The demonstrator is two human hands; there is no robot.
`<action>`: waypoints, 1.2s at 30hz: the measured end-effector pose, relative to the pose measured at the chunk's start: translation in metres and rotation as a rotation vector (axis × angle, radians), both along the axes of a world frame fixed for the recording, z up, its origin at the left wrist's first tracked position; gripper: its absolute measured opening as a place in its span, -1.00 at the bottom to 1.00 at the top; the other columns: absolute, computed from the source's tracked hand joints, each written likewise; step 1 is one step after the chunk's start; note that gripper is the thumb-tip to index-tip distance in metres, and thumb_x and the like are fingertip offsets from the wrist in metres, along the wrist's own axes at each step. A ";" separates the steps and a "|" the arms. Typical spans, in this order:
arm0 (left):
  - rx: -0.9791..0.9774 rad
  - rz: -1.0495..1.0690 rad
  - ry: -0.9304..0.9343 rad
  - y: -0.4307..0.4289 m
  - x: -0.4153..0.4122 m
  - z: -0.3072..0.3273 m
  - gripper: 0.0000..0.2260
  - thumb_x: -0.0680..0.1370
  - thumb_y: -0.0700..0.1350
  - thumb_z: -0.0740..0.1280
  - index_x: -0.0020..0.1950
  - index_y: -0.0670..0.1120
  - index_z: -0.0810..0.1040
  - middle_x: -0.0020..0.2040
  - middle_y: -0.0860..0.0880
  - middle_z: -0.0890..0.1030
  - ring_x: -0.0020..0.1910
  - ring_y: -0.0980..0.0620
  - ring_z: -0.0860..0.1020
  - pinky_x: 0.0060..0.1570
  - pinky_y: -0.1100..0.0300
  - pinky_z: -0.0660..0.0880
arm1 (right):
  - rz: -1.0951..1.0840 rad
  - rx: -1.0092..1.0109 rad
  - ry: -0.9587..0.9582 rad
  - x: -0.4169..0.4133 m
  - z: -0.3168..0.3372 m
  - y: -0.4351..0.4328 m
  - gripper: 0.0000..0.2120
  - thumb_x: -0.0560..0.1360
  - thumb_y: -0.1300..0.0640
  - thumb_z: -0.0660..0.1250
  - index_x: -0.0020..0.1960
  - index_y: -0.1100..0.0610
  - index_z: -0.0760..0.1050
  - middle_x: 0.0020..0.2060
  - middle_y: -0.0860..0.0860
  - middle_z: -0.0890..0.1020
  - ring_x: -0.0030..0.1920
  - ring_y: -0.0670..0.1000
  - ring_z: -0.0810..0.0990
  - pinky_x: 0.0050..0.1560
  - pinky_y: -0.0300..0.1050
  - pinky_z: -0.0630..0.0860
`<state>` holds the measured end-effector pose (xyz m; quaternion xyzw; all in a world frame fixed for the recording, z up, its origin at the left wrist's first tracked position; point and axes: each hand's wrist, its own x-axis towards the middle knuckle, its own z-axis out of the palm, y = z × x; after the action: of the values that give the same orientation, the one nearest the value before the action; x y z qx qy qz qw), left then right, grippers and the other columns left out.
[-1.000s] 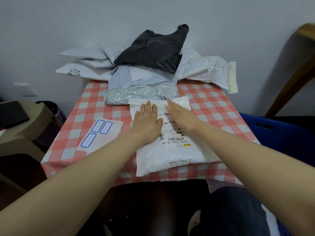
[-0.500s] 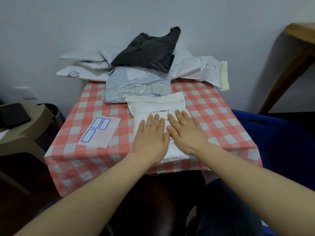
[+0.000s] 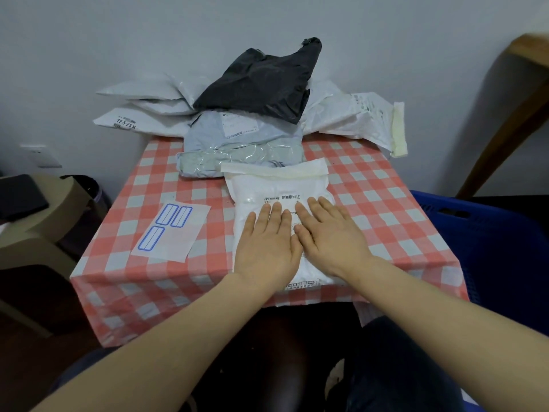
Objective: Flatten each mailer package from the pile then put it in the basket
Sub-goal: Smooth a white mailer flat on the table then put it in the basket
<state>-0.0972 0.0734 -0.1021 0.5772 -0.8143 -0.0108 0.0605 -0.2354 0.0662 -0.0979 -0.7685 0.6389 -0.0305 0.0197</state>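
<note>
White mailer (image 3: 276, 188) lay flat at centre of frame on the red-and-white checked table (image 3: 371, 203), its near end w/ a printed strip hanging just over the table's front edge. The folded flap at its far end overlapped the nearest grey mailer (image 3: 237, 162) of the pile (image 3: 208, 126). Both hands lay on the white mailer, palms down: left hand (image 3: 267, 248) & right hand (image 3: 329, 233) side by side, touching along their inner edges. Fingers (image 3: 276, 212) were straight and close together, curled round nothing, holding nothing, just laid flat over the printed label.

The pile sat at top centre against the wall: black mailer (image 3: 261, 81) on top, grey ones under it, white ones to left & right. Blue basket (image 3: 490, 233) stood at the right edge of frame, just beside the table and lower than its top. Sheet of blue-framed labels (image 3: 172, 230) lay on the table left of the white mailer, apart from it.
</note>
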 end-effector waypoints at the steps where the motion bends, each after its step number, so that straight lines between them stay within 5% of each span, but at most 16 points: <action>1: 0.000 0.000 0.002 0.000 0.000 0.000 -0.34 0.50 0.10 -0.38 0.56 -0.09 -0.05 0.57 -0.06 -0.06 0.54 -0.01 -0.14 0.46 0.06 -0.27 | 0.003 -0.002 0.006 0.000 0.000 -0.001 -0.37 0.54 -0.19 -0.33 0.55 -0.01 -0.02 0.54 0.02 0.06 0.54 0.02 -0.05 0.49 -0.02 -0.13; 4: 0.020 -0.004 0.003 -0.001 0.000 0.001 -0.48 0.62 0.05 -0.22 0.56 -0.10 -0.03 0.57 -0.07 -0.05 0.55 -0.01 -0.14 0.47 0.06 -0.26 | 0.011 0.003 0.008 0.001 0.001 -0.001 -0.23 0.42 -0.23 -0.43 0.55 -0.02 0.01 0.54 0.02 0.08 0.54 0.02 -0.04 0.49 -0.02 -0.12; 8: 0.126 -0.045 0.023 -0.011 0.004 0.017 -0.53 0.65 0.02 -0.06 0.53 -0.15 0.13 0.55 -0.11 0.08 0.54 -0.06 -0.02 0.49 0.04 -0.15 | -0.001 0.117 -0.141 -0.003 0.015 -0.005 -0.53 0.64 -0.10 -0.10 0.51 -0.02 0.15 0.52 0.01 0.17 0.53 0.03 0.02 0.51 0.04 -0.10; 11: -0.022 -0.042 0.049 -0.024 0.005 0.035 -0.61 0.63 -0.01 0.03 0.40 -0.16 0.33 0.45 -0.11 0.31 0.47 -0.10 0.16 0.47 0.05 -0.02 | -0.037 0.056 -0.310 -0.004 0.035 -0.022 -0.59 0.66 -0.03 -0.09 0.38 0.03 0.36 0.40 0.03 0.38 0.47 0.05 0.20 0.49 0.09 -0.05; 14: -0.030 0.062 0.032 -0.034 0.005 0.035 -0.48 0.64 0.05 -0.06 0.56 -0.14 -0.01 0.57 -0.08 -0.05 0.54 -0.04 -0.14 0.48 0.02 -0.24 | -0.037 0.049 -0.209 0.001 0.037 -0.033 -0.52 0.66 -0.07 -0.15 0.55 0.00 0.01 0.55 -0.02 0.00 0.54 0.02 -0.11 0.48 0.07 -0.23; 17: 0.048 0.128 0.004 -0.038 0.007 0.022 -0.41 0.64 0.12 -0.10 0.55 -0.15 -0.18 0.56 -0.10 -0.21 0.52 -0.03 -0.27 0.46 0.01 -0.33 | -0.005 0.108 -0.123 0.002 0.023 -0.037 -0.51 0.65 -0.08 -0.19 0.56 -0.04 -0.15 0.55 -0.05 -0.12 0.54 -0.01 -0.20 0.47 0.08 -0.28; 36: 0.094 0.126 0.074 -0.048 0.008 0.008 -0.43 0.63 0.10 -0.03 0.56 -0.15 -0.05 0.57 -0.10 -0.06 0.54 -0.03 -0.13 0.48 0.06 -0.25 | 0.002 0.134 0.010 0.009 0.012 -0.049 -0.52 0.66 -0.05 -0.17 0.56 0.00 -0.05 0.55 0.02 0.04 0.54 0.04 0.00 0.50 0.04 -0.11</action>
<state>-0.0895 0.0252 -0.0940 0.6289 -0.7720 -0.0663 0.0638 -0.2268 0.0167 -0.0860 -0.7662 0.6388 0.0163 0.0681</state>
